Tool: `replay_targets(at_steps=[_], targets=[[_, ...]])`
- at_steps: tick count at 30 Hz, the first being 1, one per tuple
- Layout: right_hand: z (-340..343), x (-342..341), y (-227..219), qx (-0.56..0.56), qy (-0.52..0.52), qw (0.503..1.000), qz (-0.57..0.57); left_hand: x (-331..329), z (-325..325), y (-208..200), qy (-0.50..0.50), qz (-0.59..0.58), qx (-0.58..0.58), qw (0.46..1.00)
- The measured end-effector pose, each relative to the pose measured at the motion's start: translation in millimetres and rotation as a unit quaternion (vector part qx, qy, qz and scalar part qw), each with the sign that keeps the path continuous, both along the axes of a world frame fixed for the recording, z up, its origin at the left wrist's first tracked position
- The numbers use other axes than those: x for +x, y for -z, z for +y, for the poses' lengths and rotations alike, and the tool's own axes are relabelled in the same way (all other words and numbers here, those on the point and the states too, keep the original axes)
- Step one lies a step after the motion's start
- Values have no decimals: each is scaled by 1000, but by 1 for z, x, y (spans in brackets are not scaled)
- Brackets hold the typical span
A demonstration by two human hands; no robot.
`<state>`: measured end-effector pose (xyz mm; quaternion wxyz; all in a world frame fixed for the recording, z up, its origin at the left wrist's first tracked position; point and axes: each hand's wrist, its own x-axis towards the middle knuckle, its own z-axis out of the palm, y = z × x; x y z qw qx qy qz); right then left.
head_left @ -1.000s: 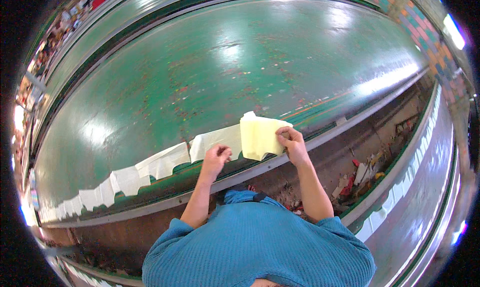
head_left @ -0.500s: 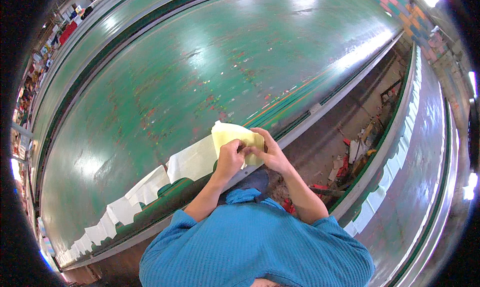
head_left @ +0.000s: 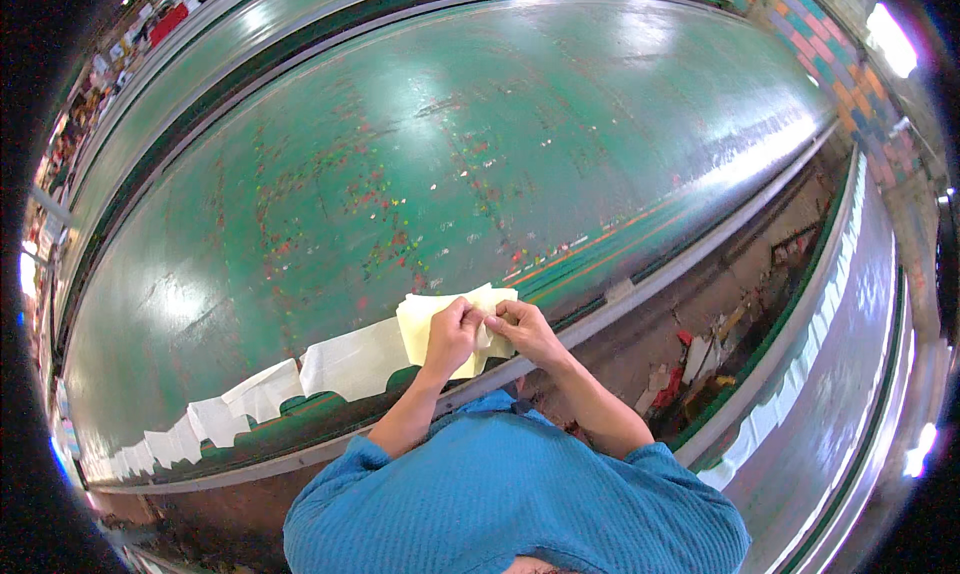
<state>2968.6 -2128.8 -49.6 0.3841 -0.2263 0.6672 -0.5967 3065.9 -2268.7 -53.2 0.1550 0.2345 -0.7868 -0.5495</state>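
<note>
Pale yellow sheets (head_left: pixel 415 317), thin and loosely layered, stand up at the near edge of a long green table (head_left: pixel 400 204); whether they are cloth or paper I cannot tell. My left hand (head_left: pixel 451 336) is closed on them, thumb and fingers pinched. Close beside it, my right hand (head_left: pixel 530 334) has its fingertips pinched on the same sheets, almost touching the left hand's. Just left of the yellow sheets lies a flat whitish sheet (head_left: pixel 352 361), one of several in a row along the table's edge.
A metal rail (head_left: pixel 610 306) runs along the table's near side. To the right, scraps and debris (head_left: pixel 690 369) litter the floor of a narrow aisle. Another long table (head_left: pixel 800 414) beyond it carries white pieces (head_left: pixel 790 359) along its edge. Coloured specks dot the green surface.
My right hand's fingers have drawn in from the sheet's upper right edge towards my left hand. The yellow sheets now look more bunched. The whole view has shifted a little.
</note>
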Motion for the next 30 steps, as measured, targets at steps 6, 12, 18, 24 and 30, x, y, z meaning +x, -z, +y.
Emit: replay_targets(at_steps=[6,12,18,24,30], targets=[[28,-102,-13,-143,153,957,-203,-7,-47,-1,-149,191,362,900],[97,-231,-73,-329,122,925,-144,44,-89,-57,-188,341,298,872],[79,-268,-54,-86,16,993,-81,36,-81,-74,-161,144,34,976],[-12,-174,40,93,-285,883,362,-58,-13,-13,11,-13,-116,993],[27,-200,45,130,-142,954,228,-57,-10,10,-58,-67,58,994]])
